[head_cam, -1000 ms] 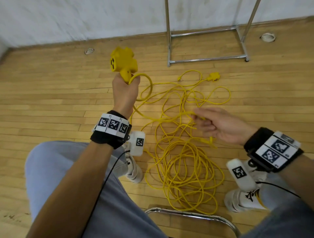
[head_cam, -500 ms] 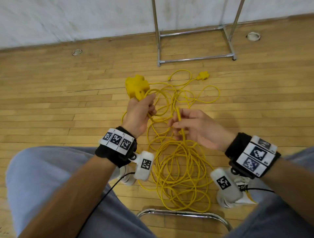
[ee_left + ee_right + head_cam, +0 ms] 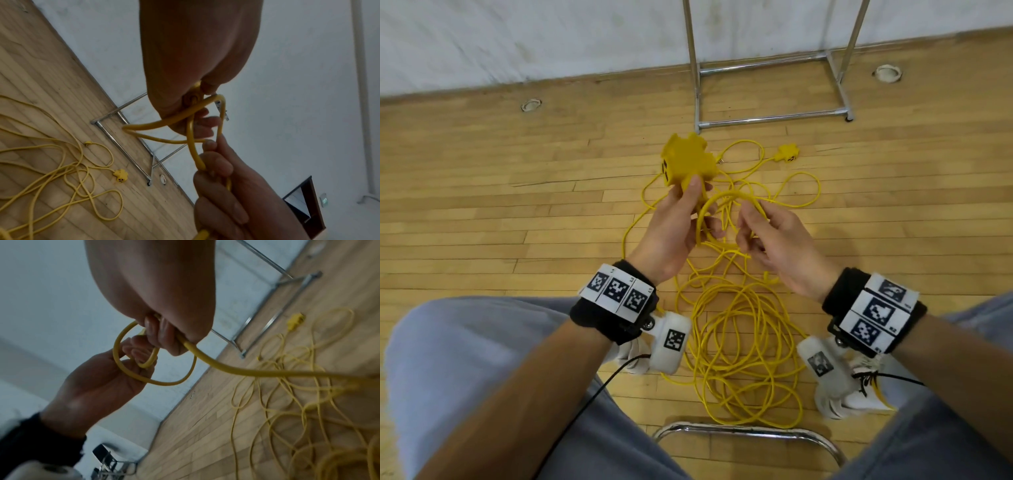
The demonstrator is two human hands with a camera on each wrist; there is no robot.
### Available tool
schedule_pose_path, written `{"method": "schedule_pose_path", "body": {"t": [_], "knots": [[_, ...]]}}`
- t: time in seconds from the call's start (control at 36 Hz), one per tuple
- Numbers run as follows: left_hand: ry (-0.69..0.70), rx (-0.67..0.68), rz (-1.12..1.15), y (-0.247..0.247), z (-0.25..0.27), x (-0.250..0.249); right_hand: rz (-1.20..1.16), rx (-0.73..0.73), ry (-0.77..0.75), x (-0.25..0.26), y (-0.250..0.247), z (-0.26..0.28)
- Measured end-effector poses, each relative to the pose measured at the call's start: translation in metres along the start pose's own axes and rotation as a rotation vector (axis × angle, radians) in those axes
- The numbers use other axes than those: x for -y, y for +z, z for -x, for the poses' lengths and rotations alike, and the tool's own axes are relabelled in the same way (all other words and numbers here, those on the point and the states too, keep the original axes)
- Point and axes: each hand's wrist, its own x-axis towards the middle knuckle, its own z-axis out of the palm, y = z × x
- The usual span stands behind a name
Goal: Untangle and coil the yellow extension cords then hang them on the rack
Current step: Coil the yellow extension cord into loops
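Yellow cord looped between gripping left hand and right hand.

Wooden plank floor here, with a big messy tangle of yellow cord piled on it, a small yellow plug end lying near the chrome rack base by the wall, and what look like a couple of round floor sockets.

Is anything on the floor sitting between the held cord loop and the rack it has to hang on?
Only cord. Loose yellow strands and a small yellow plug end lie on the floor between the loop in both hands and the rack. Its hanging bar is out of view.
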Motion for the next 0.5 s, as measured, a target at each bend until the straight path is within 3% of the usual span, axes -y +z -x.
{"method": "schedule_pose_path", "body": {"t": [0.11,0.31,0.5], "knots": [[0.031,-0.010,-0.067,-0.0026,0.0015,-0.0026,0.025,0.024,-0.037,-0.0009,0.0025,0.0011],[0.022,-0.025,-0.167,0.0002,0.0025,0.0010,-0.002,-0.060,-0.075,-0.0031,0.0008,0.0019],[0.026,0.082,-0.178,0.0049,0.0055,-0.0025,-0.050,-0.129,-0.036,-0.0050,-0.0035,-0.0039]]}}
